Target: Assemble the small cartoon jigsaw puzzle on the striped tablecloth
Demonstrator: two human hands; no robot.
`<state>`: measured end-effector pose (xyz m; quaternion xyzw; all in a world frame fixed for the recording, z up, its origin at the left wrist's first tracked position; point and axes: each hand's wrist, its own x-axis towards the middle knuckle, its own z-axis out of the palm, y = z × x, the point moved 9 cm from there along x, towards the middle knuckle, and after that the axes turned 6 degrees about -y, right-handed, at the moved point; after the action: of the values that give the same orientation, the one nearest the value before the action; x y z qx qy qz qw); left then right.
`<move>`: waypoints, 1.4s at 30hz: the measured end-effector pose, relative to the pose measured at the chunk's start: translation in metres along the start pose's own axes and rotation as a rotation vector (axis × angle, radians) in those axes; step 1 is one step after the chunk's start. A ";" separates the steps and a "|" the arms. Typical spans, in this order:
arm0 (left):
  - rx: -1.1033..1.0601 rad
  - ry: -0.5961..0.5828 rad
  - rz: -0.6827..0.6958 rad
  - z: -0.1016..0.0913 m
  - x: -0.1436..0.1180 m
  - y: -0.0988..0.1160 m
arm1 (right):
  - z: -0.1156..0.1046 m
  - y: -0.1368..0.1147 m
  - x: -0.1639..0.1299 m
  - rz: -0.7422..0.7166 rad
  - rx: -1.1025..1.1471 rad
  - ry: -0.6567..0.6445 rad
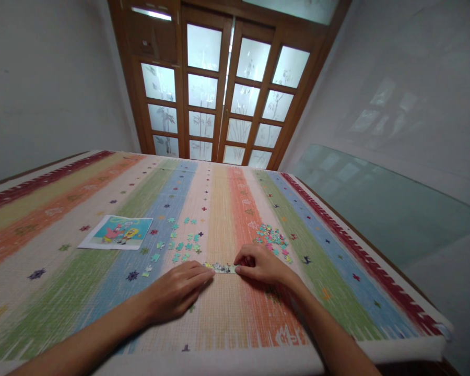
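Wooden double door with frosted glass panes (227, 94) at the far end, pale green glass sheet (379, 209) leaning against the right wall, white walls either side

I count two hands of mine on the bench: my left hand (179, 290) and my right hand (260, 264). One short joined strip of puzzle pieces (220, 268) lies between them. There are two scatters of loose pieces: one teal scatter (181, 241) ahead of my left hand, roughly twenty pieces, too small to count exactly, and one denser mixed pink and teal heap (272, 237) beyond my right hand, whose pieces I cannot count. One picture card (118, 232) with cartoon figures lies to the left. One striped cloth (82, 209) covers the bench. One glass sheet (379, 203) leans at the right wall. One wooden door (223, 89) with many frosted panes stands behind.
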<state>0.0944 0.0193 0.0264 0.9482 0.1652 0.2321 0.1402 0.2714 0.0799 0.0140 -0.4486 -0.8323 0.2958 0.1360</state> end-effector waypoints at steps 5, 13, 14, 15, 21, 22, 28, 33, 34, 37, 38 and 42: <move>-0.009 0.007 0.008 -0.001 0.000 0.003 | 0.001 0.000 0.000 -0.014 -0.010 0.007; 0.128 0.105 -0.021 -0.011 -0.001 0.002 | 0.001 -0.001 0.001 -0.008 0.002 0.002; 0.151 0.133 -0.046 -0.014 -0.002 -0.001 | 0.001 -0.001 0.001 -0.006 0.006 -0.001; 0.172 0.160 -0.074 -0.016 -0.003 -0.004 | 0.002 -0.001 0.001 -0.005 0.010 -0.005; 0.201 0.186 -0.214 -0.022 -0.010 -0.027 | 0.001 0.000 0.001 -0.018 0.007 -0.011; 0.191 0.175 -0.225 -0.022 -0.011 -0.030 | 0.001 0.000 0.001 -0.018 -0.001 -0.012; 0.172 0.127 -0.238 -0.018 -0.013 -0.036 | 0.001 -0.003 0.001 -0.025 -0.019 -0.009; 0.174 0.125 -0.204 -0.018 -0.011 -0.034 | 0.002 -0.004 0.001 -0.047 -0.035 0.005; 0.175 0.131 -0.194 -0.019 -0.011 -0.033 | 0.002 -0.004 0.001 -0.047 -0.031 0.005; 0.182 0.168 -0.198 -0.025 -0.012 -0.034 | 0.002 -0.003 0.001 -0.041 -0.013 0.003; 0.184 0.184 -0.207 -0.028 -0.013 -0.036 | 0.002 -0.003 0.001 -0.033 -0.008 0.008; 0.226 0.240 -0.255 -0.044 -0.019 -0.048 | -0.004 0.000 0.001 0.001 0.000 0.054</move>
<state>0.0454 0.0640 0.0396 0.8949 0.3245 0.3036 0.0408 0.2733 0.0823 0.0171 -0.4567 -0.8281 0.2838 0.1583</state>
